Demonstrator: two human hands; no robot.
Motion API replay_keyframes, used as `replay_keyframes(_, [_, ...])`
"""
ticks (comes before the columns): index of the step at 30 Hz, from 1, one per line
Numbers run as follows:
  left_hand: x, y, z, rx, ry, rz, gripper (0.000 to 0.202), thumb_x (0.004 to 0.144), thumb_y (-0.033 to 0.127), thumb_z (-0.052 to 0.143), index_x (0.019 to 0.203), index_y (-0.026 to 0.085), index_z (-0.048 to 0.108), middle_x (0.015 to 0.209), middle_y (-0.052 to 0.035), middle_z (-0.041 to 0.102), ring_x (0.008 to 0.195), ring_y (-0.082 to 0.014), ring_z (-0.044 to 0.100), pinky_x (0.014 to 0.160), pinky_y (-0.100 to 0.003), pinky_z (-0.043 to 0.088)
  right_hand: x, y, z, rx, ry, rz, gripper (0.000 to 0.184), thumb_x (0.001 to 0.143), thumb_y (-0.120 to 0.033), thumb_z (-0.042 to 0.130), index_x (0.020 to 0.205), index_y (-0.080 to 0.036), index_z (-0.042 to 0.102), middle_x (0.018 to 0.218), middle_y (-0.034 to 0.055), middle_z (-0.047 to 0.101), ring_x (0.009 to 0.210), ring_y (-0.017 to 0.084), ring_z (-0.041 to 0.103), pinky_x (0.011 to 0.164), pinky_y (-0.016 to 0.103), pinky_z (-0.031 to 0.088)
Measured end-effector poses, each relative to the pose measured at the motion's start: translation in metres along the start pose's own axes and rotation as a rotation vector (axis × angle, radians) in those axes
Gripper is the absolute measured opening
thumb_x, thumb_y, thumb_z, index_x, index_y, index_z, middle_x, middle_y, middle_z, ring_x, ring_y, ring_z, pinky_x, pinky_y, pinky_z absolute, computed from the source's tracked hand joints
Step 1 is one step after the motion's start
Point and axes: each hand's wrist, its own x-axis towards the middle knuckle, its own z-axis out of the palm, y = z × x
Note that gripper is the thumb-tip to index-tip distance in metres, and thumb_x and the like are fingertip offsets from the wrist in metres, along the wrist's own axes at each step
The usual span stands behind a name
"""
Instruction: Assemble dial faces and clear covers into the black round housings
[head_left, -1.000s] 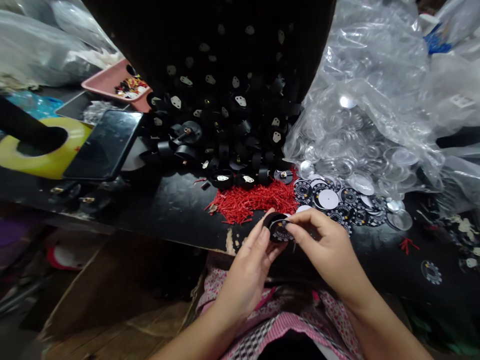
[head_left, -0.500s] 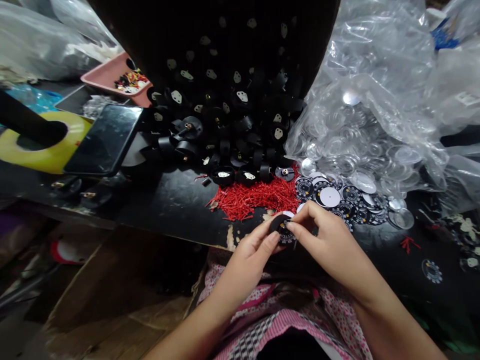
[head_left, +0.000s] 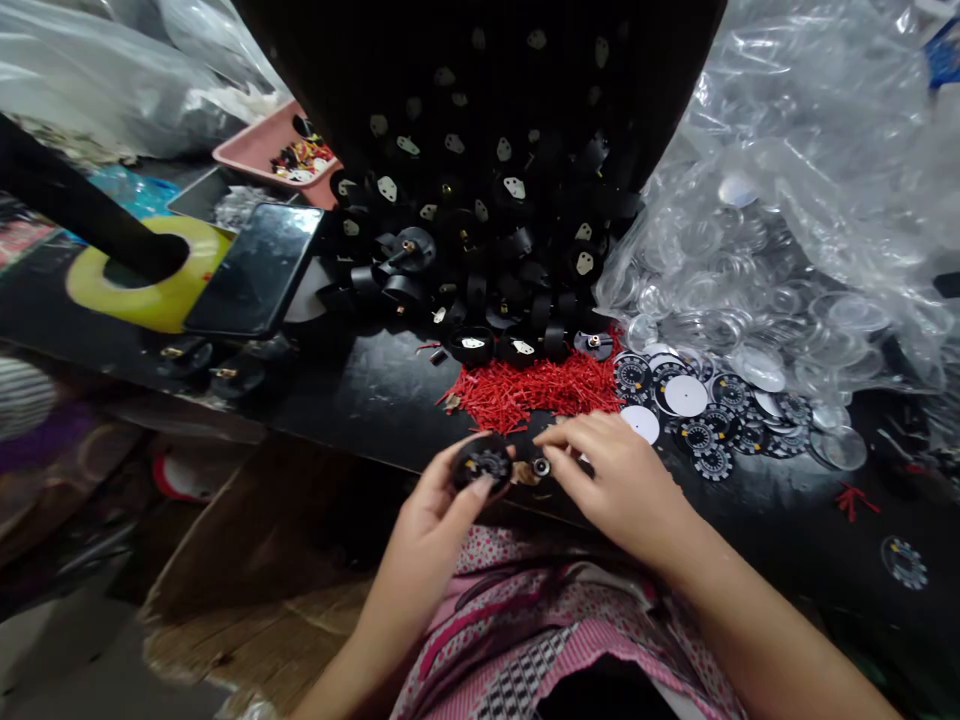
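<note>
My left hand [head_left: 442,500] is closed around a black round gauge case [head_left: 480,462], its thumb on the rim. A black dial with white and yellow marks shows in the case, tilted towards me. Just right of it, at the table's front edge, the thumb and index finger of my right hand [head_left: 611,465] are pinched together. Under those fingertips is a small round part [head_left: 541,466] with a pale ring; whether they grip it I cannot tell. Behind the hands lies a heap of red pointers [head_left: 536,392]. Loose printed dials [head_left: 697,434] spread to the right, some showing white backs.
Many black gauge cases [head_left: 409,250] are piled at the back. Clear round lenses [head_left: 720,290] spill from a plastic bag on the right. At left are a phone [head_left: 259,270], yellow tape roll [head_left: 135,300] and pink tray [head_left: 255,145]. A single dial [head_left: 904,562] lies far right.
My left hand has moved left with the gauge case. My right hand has come off the dial and now pinches beside the case, near the small round part. The view has shifted slightly.
</note>
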Motion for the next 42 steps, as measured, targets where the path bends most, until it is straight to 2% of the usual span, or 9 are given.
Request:
replay_keyframes(4, [0.0,0.0,-0.011,-0.234,0.1,-0.022,0.03,0.085,0.034,0.069,0.113,0.023,0.065,0.111,-0.0066,0.075,0.106,-0.024,0.07,0.099,-0.041,0.054,0.033,-0.006,0.016,-0.456,-0.03,-0.062,0.014,0.094,-0.019,0.053,0.093,-0.015,0.067,0.09,0.0108,0.071,0.088,0.028,0.059,0.076,0.04,0.034])
replay_keyframes(8, [0.002,0.0,0.001,-0.355,0.096,-0.001,0.024,0.088,0.032,0.064,0.11,0.023,0.066,0.111,-0.0062,0.075,0.112,-0.0225,0.068,0.102,-0.039,0.052,0.041,-0.01,0.022,-0.529,-0.061,-0.085,0.014,0.093,-0.018,0.052,0.091,-0.014,0.065,0.089,0.012,0.071,0.087,0.028,0.059,0.074,0.039,0.032])
replay_keyframes(13, [0.007,-0.002,0.021,-0.361,0.019,0.015,0.025,0.091,0.031,0.06,0.115,0.024,0.063,0.121,-0.0058,0.072,0.118,-0.0238,0.065,0.105,-0.04,0.05,0.022,-0.005,0.017,-0.402,-0.001,-0.051,0.017,0.094,-0.025,0.054,0.082,-0.017,0.063,0.083,0.0068,0.07,0.08,0.023,0.058,0.074,0.036,0.032])
replay_keyframes(19, [0.005,0.001,0.038,-0.47,-0.057,0.028,0.021,0.092,0.031,0.06,0.11,0.022,0.065,0.115,-0.0084,0.075,0.118,-0.0255,0.066,0.107,-0.043,0.049,-0.003,0.007,0.008,0.001,0.192,0.086,0.011,0.093,-0.024,0.06,0.083,-0.019,0.062,0.083,0.0026,0.069,0.08,0.02,0.059,0.077,0.034,0.038])
replay_keyframes(25, [0.01,0.006,0.048,-0.474,-0.044,0.004,0.038,0.092,0.03,0.061,0.13,0.026,0.056,0.117,-0.0081,0.075,0.109,-0.0231,0.071,0.107,-0.043,0.049,-0.019,0.008,-0.005,0.25,0.266,0.097,0.012,0.094,-0.03,0.06,0.084,-0.022,0.063,0.082,0.0002,0.069,0.078,0.018,0.061,0.074,0.031,0.043])
replay_keyframes(30, [0.009,0.005,0.054,-0.51,-0.034,0.058,0.022,0.094,0.03,0.058,0.114,0.022,0.064,0.11,-0.009,0.077,0.109,-0.0243,0.071,0.103,-0.045,0.052,-0.023,0.013,-0.009,0.295,0.231,0.199,0.015,0.094,-0.033,0.059,0.084,-0.023,0.064,0.081,-0.0007,0.069,0.076,0.017,0.061,0.07,0.03,0.043])
replay_keyframes(33, [0.003,0.002,0.054,-0.524,-0.087,0.114,0.022,0.094,0.029,0.057,0.113,0.022,0.066,0.111,-0.0092,0.077,0.112,-0.025,0.069,0.104,-0.045,0.051,-0.023,0.017,-0.01,0.32,0.203,0.251,0.016,0.094,-0.034,0.059,0.083,-0.023,0.064,0.079,-0.0011,0.069,0.074,0.017,0.061,0.069,0.03,0.043])
replay_keyframes(36, [-0.002,-0.001,0.055,-0.494,-0.149,0.074,0.024,0.093,0.027,0.06,0.116,0.024,0.067,0.111,-0.0076,0.077,0.114,-0.0245,0.068,0.105,-0.044,0.051,-0.023,0.018,-0.008,0.288,0.195,0.191,0.011,0.094,-0.03,0.061,0.087,-0.022,0.064,0.082,-0.0006,0.069,0.075,0.017,0.061,0.07,0.03,0.043])
replay_keyframes(42, [0.001,-0.002,0.057,-0.475,-0.145,0.038,0.023,0.091,0.027,0.062,0.113,0.024,0.07,0.112,-0.0067,0.076,0.117,-0.0246,0.066,0.104,-0.042,0.051,-0.026,0.019,-0.007,-0.008,0.265,-0.072,0.009,0.096,-0.024,0.059,0.091,-0.018,0.064,0.088,0.0038,0.069,0.082,0.019,0.06,0.077,0.035,0.037])
